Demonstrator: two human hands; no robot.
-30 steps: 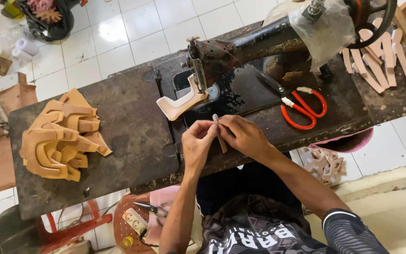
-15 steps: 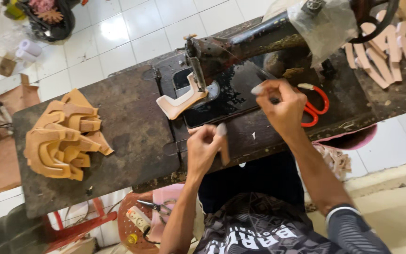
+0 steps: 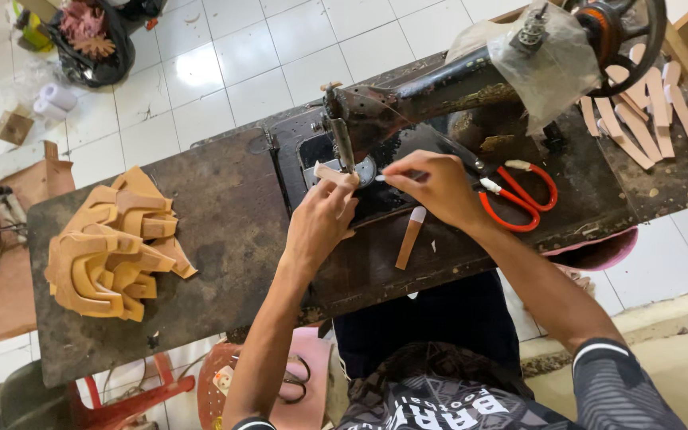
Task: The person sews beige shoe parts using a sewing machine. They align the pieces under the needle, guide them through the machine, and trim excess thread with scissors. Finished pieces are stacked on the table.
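An old black sewing machine (image 3: 439,95) stands on a worn dark table (image 3: 224,239). My left hand (image 3: 320,219) reaches to the needle area and pinches a tan leather piece (image 3: 330,173) lying under the needle. My right hand (image 3: 431,183) hovers just right of the needle with its fingers closed; whether it holds anything I cannot tell. A tan strip with a white end (image 3: 409,236) lies loose on the table below my right hand. Red-handled scissors (image 3: 519,199) rest to the right of that hand.
A heap of cut tan leather shapes (image 3: 113,247) sits on the table's left part. Several tan strips (image 3: 639,111) lie at the far right by the hand wheel. Red stools (image 3: 137,390) and a pink stool (image 3: 591,251) stand beneath, on white floor tiles.
Both hands have moved up from the table's front edge to the needle. The tan strip left my hands and now lies on the table. My left hand has taken the leather piece.
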